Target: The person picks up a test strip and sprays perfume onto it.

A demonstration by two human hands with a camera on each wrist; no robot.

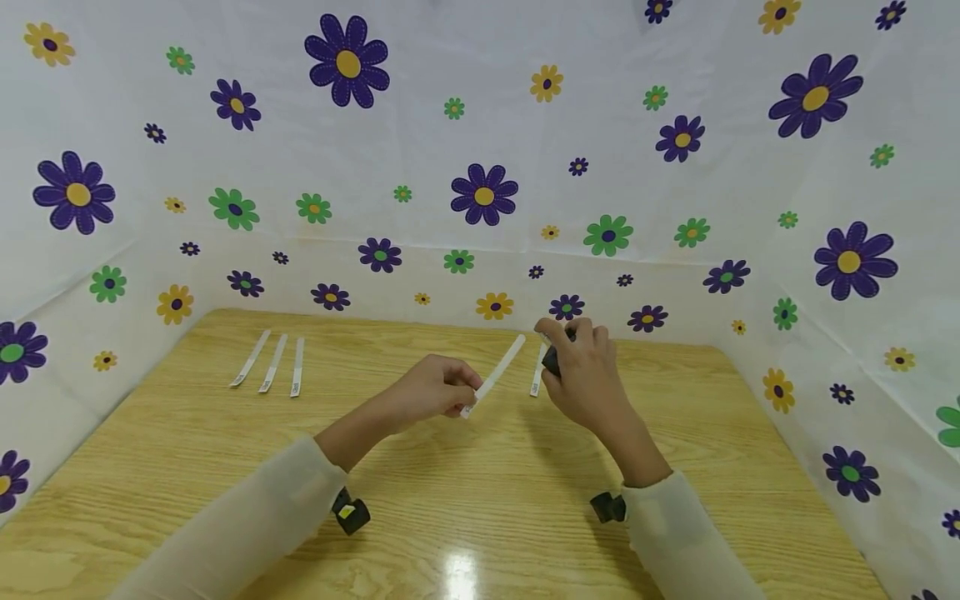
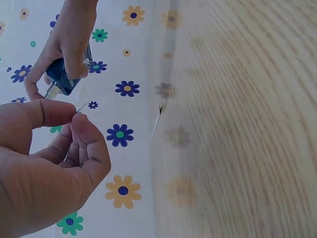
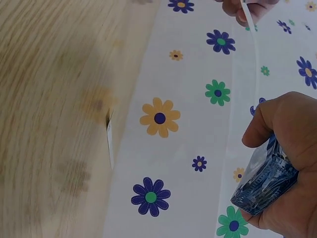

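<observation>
Left hand (image 1: pixel 431 390) pinches a paper strip (image 1: pixel 496 374); right hand (image 1: pixel 585 367) grips what seems a blue bottle (image 3: pixel 262 181). Three strips (image 1: pixel 272 363) lie finished near the worktop's (image 1: pixel 480 467) far-left corner, one (image 1: pixel 537 372) waits.

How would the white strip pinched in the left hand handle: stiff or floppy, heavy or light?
The white strip juts straight from the left hand without drooping, so probably fairly stiff. It looks thin and narrow, pinched at one end alone, so likely very light and easily slid or blown.

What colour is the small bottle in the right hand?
Dark blue and glossy; the bottle gripped by the right hand shows best in the right wrist view.
</observation>
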